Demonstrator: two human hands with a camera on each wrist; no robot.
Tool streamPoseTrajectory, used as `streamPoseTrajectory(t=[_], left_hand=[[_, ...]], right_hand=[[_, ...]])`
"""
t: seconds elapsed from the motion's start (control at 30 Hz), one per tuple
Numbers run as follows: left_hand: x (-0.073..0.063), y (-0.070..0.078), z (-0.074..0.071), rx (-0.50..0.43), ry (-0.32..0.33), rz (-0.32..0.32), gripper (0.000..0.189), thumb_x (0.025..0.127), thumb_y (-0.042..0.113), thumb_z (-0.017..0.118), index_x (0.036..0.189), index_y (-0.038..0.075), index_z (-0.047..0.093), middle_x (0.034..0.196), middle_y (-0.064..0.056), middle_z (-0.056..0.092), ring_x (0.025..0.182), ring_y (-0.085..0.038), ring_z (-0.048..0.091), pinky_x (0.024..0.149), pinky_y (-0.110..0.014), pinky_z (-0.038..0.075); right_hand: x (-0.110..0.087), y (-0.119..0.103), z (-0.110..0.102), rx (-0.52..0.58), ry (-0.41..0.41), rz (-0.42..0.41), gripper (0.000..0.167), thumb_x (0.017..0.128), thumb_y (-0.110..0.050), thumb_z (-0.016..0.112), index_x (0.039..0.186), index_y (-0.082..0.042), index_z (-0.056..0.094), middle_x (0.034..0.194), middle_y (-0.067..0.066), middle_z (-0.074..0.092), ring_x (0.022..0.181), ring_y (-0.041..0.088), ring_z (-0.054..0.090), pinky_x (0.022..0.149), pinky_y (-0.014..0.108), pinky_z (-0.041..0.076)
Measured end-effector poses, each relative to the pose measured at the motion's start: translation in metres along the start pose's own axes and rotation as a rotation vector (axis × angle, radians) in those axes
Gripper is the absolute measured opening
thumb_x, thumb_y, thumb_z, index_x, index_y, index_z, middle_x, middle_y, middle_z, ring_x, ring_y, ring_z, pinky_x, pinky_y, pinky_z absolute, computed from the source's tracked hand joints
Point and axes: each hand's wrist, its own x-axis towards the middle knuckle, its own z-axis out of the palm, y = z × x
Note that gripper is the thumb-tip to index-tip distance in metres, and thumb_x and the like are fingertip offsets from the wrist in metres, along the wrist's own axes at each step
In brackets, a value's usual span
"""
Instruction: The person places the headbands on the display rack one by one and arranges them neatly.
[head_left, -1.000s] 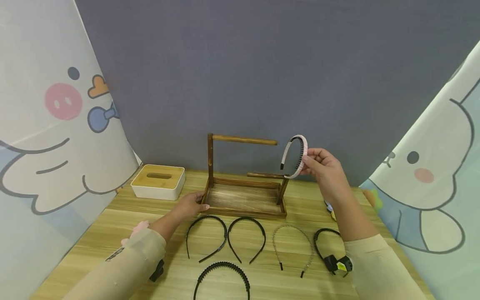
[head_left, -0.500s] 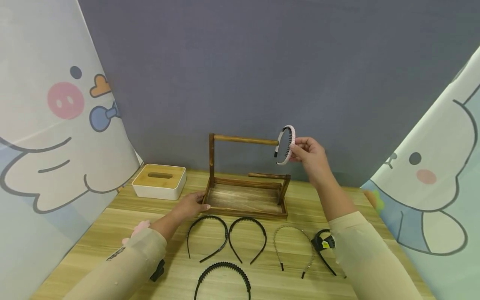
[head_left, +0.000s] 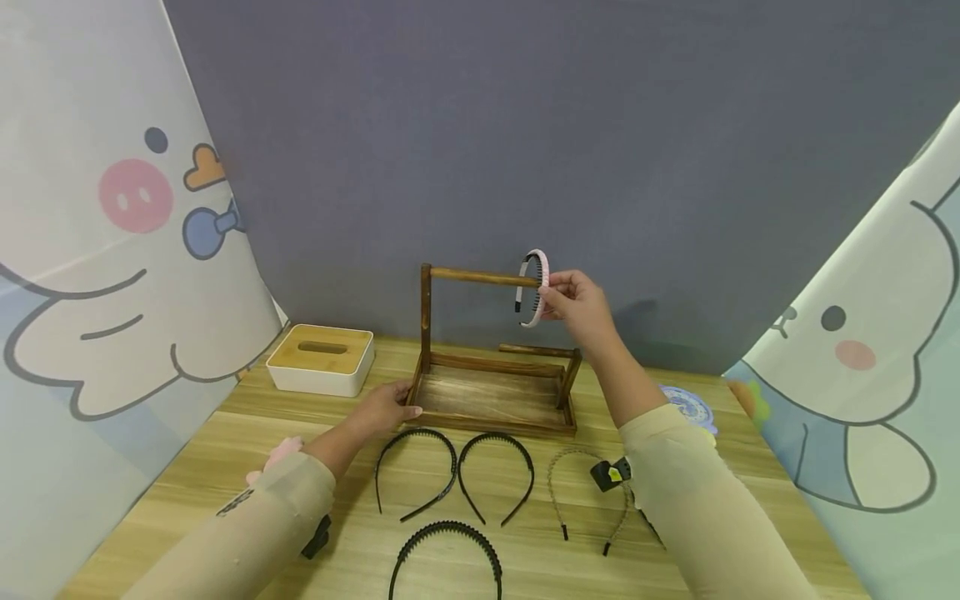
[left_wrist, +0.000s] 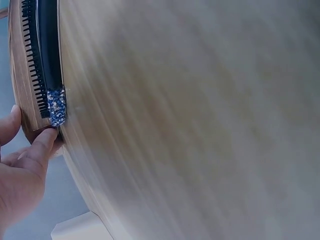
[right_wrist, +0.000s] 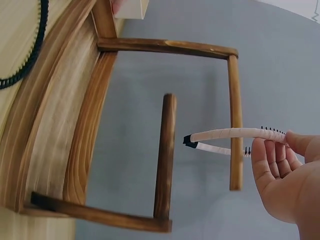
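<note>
My right hand [head_left: 587,310] pinches a pale pink toothed headband [right_wrist: 220,134] at its curved top. The upper bar [right_wrist: 235,110] of a brown wooden stand [head_left: 426,312] runs through the headband near the bar's free end, one arm on either side of it. Below is the stand's shorter lower bar [right_wrist: 166,150], bare. My left hand [head_left: 384,410] grips the left front corner of the stand's tray base, with thumb and fingers on the rim in the left wrist view.
Several headbands lie before the stand, among them two black ones [head_left: 454,467] [head_left: 531,475], a beaded one [head_left: 551,483] and a black toothed one [head_left: 450,527]. A tissue box [head_left: 318,382] stands at left. A blue round item [head_left: 686,404] shows behind my right sleeve.
My right hand has carried the pink headband up and to the left, from beside the stand onto the upper bar's end. My left hand stays on the stand's corner.
</note>
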Motion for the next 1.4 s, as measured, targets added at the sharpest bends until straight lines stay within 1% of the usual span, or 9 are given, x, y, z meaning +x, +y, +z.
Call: streamPoseTrajectory(t=[0.27,0.43,0.5,0.6,0.7,0.77,0.97,1.2,1.4], left_hand=[[0.001,0.0,0.0,0.02,0.005,-0.005,0.069,0.095,0.021,0.066,0.152,0.002,0.031,0.15,-0.025,0.04,0.138,-0.044,0.039,0.112,-0.056,0.035],[0.002,-0.001,0.0,0.027,0.006,0.003,0.069,0.095,0.021,0.066,0.152,0.001,0.033,0.149,-0.026,0.041,0.137,-0.045,0.04,0.112,-0.056,0.035],[0.002,-0.002,0.0,0.028,0.007,0.004,0.068,0.095,0.021,0.066,0.152,0.001,0.033,0.149,-0.026,0.041,0.137,-0.045,0.04,0.112,-0.056,0.035],[0.001,-0.002,-0.001,0.016,0.011,-0.004,0.068,0.095,0.02,0.066,0.152,0.002,0.033,0.15,-0.025,0.041,0.138,-0.044,0.039,0.112,-0.056,0.034],[0.0,-0.001,-0.001,0.015,0.009,-0.002,0.068,0.095,0.019,0.065,0.152,0.002,0.033,0.149,-0.026,0.041,0.137,-0.045,0.039,0.112,-0.057,0.034],[0.0,-0.001,-0.001,0.012,0.007,-0.002,0.068,0.095,0.019,0.066,0.152,0.001,0.033,0.149,-0.026,0.041,0.137,-0.045,0.039,0.112,-0.057,0.034],[0.001,-0.001,-0.001,0.013,0.008,0.001,0.068,0.095,0.019,0.066,0.152,0.001,0.033,0.149,-0.026,0.041,0.138,-0.045,0.039,0.112,-0.057,0.034],[0.001,0.002,-0.001,0.033,0.008,0.0,0.068,0.095,0.021,0.066,0.152,0.002,0.034,0.149,-0.026,0.042,0.137,-0.045,0.039,0.112,-0.056,0.035],[-0.001,0.003,0.0,0.043,0.009,0.0,0.065,0.096,0.019,0.064,0.151,0.0,0.034,0.148,-0.026,0.043,0.137,-0.045,0.04,0.112,-0.056,0.035]], right_hand=[[0.007,-0.002,0.029,0.006,-0.038,-0.005,0.031,0.097,-0.02,0.063,0.122,-0.003,0.056,0.105,0.012,0.062,0.088,0.026,0.066,0.08,0.04,0.06],[0.012,-0.006,0.048,0.017,-0.062,0.01,0.031,0.096,-0.021,0.065,0.121,-0.003,0.056,0.104,0.012,0.062,0.088,0.027,0.067,0.084,0.047,0.058],[0.013,-0.008,0.056,0.015,-0.075,0.015,0.03,0.097,-0.021,0.065,0.12,-0.004,0.057,0.104,0.012,0.062,0.088,0.027,0.067,0.084,0.046,0.058],[0.014,-0.011,0.067,0.018,-0.086,0.022,0.027,0.096,-0.02,0.065,0.118,-0.005,0.058,0.104,0.012,0.063,0.088,0.027,0.067,0.08,0.042,0.06],[0.016,-0.012,0.078,0.001,-0.091,0.032,0.026,0.096,-0.02,0.065,0.117,-0.007,0.058,0.103,0.011,0.063,0.087,0.026,0.068,0.074,0.035,0.061],[0.017,-0.012,0.085,-0.014,-0.097,0.036,0.026,0.096,-0.021,0.065,0.117,-0.007,0.059,0.103,0.011,0.063,0.086,0.026,0.068,0.073,0.033,0.06],[0.021,-0.014,0.102,-0.054,-0.127,0.044,0.026,0.097,-0.022,0.065,0.117,-0.007,0.059,0.104,0.01,0.063,0.084,0.026,0.069,0.071,0.032,0.06],[0.026,-0.014,0.116,-0.106,-0.118,0.049,0.025,0.096,-0.022,0.065,0.115,-0.007,0.06,0.102,0.009,0.065,0.08,0.025,0.07,0.068,0.03,0.06],[0.028,-0.011,0.126,-0.111,-0.148,0.071,0.023,0.096,-0.021,0.065,0.113,-0.007,0.059,0.1,0.01,0.064,0.083,0.023,0.068,0.066,0.028,0.06]])
